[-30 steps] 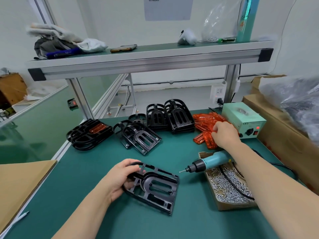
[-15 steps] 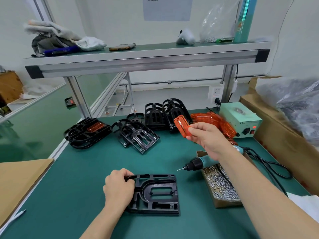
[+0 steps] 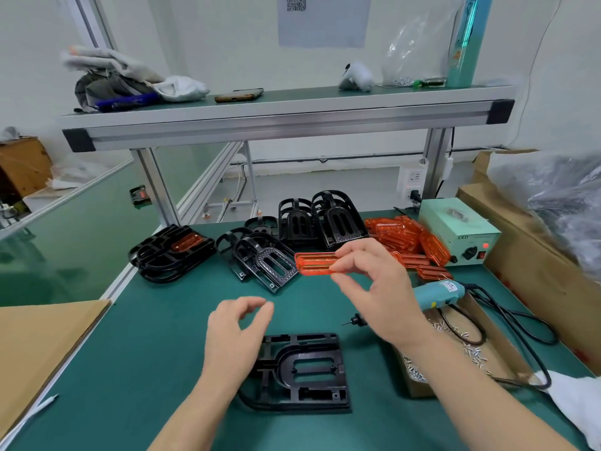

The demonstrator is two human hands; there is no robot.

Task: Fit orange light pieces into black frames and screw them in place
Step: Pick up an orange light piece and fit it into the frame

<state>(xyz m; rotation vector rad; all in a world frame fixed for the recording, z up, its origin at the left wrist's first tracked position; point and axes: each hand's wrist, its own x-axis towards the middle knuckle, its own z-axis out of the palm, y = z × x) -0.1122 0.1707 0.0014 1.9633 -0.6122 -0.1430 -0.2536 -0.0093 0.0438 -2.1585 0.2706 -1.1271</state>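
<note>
A: Where is the orange light piece [image 3: 315,263] found?
B: Pinched in fingers of the right hand [image 3: 377,288], above the table [image 3: 146,353].
A: And the black frame [image 3: 305,369]?
B: Laid flat there — the left hand [image 3: 234,336] is held over its left edge, fingers loose, nothing grasped.

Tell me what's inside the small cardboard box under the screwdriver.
Loose silver screws lie in the box, with a black cable looped over them. The screwdriver lies across its far end. The right arm covers much of its near end, so that part is hidden.
</note>
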